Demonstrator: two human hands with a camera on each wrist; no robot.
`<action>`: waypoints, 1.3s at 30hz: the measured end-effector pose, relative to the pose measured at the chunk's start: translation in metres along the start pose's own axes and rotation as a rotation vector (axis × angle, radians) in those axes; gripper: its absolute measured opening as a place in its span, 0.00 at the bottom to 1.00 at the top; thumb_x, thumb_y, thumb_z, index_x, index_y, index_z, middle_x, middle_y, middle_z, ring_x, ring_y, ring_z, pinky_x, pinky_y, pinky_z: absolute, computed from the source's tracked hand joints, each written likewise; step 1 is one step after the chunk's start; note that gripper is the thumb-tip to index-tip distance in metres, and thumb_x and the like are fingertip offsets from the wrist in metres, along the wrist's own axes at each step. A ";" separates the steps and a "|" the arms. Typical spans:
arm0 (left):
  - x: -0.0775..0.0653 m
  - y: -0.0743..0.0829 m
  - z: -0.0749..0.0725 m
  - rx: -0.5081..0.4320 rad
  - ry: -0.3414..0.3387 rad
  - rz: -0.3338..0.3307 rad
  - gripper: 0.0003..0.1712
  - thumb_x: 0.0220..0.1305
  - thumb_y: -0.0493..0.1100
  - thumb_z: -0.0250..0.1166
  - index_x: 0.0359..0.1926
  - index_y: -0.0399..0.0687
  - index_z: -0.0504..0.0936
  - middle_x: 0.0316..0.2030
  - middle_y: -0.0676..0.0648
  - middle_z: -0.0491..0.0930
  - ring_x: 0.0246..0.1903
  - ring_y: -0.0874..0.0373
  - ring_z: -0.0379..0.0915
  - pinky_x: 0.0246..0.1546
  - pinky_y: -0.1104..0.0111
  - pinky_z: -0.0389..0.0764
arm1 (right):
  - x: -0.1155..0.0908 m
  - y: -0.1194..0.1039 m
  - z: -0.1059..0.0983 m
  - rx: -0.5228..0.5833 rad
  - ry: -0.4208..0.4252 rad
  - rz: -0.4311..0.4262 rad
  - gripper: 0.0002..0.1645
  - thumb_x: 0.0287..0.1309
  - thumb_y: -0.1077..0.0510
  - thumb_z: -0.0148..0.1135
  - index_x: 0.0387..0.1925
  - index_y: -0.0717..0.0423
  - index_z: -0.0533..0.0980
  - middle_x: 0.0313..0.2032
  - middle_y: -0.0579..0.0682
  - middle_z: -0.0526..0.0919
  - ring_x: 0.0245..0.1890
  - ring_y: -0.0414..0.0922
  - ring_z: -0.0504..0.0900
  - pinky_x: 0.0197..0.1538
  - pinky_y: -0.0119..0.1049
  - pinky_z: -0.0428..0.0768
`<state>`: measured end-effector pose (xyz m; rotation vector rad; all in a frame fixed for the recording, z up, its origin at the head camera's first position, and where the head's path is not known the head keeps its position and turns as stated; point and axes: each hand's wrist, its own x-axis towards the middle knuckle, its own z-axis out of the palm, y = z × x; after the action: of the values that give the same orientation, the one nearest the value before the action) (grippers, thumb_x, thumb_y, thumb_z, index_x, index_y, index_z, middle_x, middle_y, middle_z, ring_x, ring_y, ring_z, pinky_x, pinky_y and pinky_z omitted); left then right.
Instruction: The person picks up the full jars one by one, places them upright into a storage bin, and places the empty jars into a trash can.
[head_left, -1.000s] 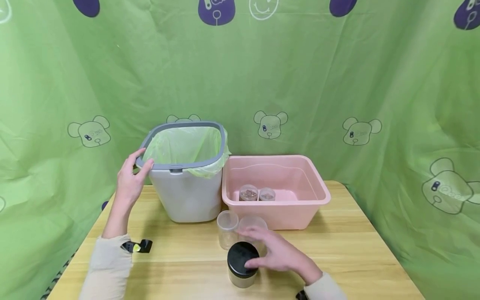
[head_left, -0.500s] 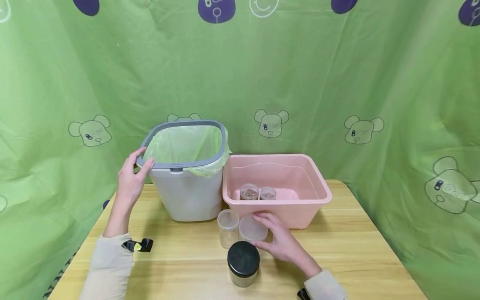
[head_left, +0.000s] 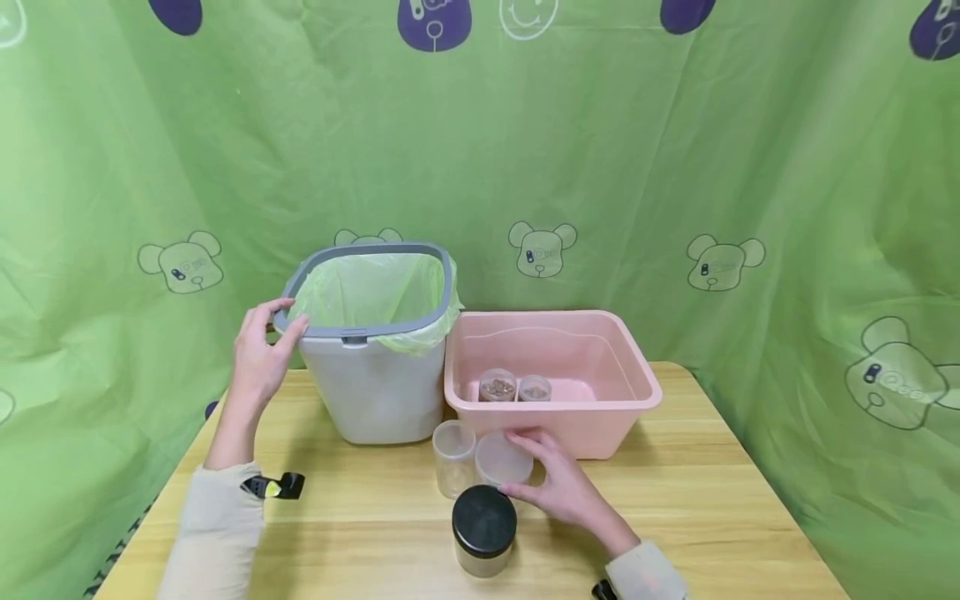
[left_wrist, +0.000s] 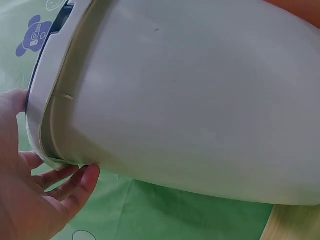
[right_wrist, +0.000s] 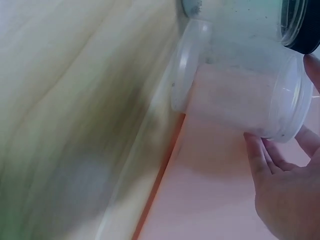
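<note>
We see the wide clear jar (head_left: 504,460) upright on the surface (head_left: 675,517), just in front of the pink tub (head_left: 562,432). The right hand (head_left: 561,485) grips its top, thumb and fingers parted around it. Beside it we find a narrower clear jar (head_left: 454,468) and a black-lidded jar (head_left: 484,533). The left hand (head_left: 261,358) holds the pale bin (head_left: 382,392) by its rim, fingers half open.

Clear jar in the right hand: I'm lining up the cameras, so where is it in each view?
Head: the clear jar is below the middle, just behind the black-lidded jar.
Left wrist: not in it.
Right wrist: sideways in the picture, upper right of centre.
Shared landmark: the wooden table, low in the head picture, bottom right in the left wrist, along the left in the right wrist.
</note>
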<state>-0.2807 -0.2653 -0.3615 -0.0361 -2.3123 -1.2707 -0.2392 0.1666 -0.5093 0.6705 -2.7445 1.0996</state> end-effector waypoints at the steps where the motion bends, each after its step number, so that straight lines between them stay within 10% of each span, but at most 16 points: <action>1: 0.000 -0.001 0.000 -0.004 -0.002 -0.002 0.36 0.74 0.62 0.59 0.73 0.46 0.70 0.69 0.35 0.67 0.66 0.39 0.64 0.66 0.41 0.69 | 0.000 0.000 0.000 -0.005 -0.009 0.013 0.50 0.48 0.41 0.81 0.70 0.55 0.74 0.69 0.56 0.74 0.68 0.58 0.73 0.70 0.61 0.71; 10: -0.003 -0.015 -0.002 -0.084 -0.088 0.038 0.36 0.70 0.55 0.67 0.71 0.45 0.66 0.66 0.34 0.68 0.66 0.35 0.69 0.67 0.42 0.73 | 0.000 0.003 -0.002 -0.044 0.031 0.022 0.53 0.46 0.36 0.81 0.70 0.54 0.73 0.70 0.54 0.74 0.70 0.57 0.72 0.71 0.61 0.71; 19: 0.001 -0.023 -0.001 -0.112 -0.081 0.044 0.34 0.66 0.48 0.73 0.64 0.41 0.67 0.62 0.41 0.69 0.63 0.42 0.74 0.56 0.80 0.78 | 0.002 -0.004 -0.017 -0.054 0.079 -0.005 0.52 0.47 0.38 0.81 0.72 0.50 0.73 0.70 0.52 0.74 0.67 0.55 0.75 0.64 0.57 0.79; 39: -0.007 -0.020 -0.016 -0.107 -0.104 0.063 0.29 0.64 0.44 0.75 0.58 0.38 0.69 0.59 0.46 0.67 0.65 0.32 0.72 0.51 0.83 0.77 | -0.007 -0.015 -0.045 -0.044 0.127 -0.091 0.49 0.46 0.40 0.82 0.70 0.45 0.75 0.64 0.49 0.79 0.60 0.53 0.80 0.57 0.55 0.83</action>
<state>-0.2732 -0.2885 -0.3733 -0.2148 -2.3077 -1.3893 -0.2292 0.1894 -0.4688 0.6874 -2.5959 1.0231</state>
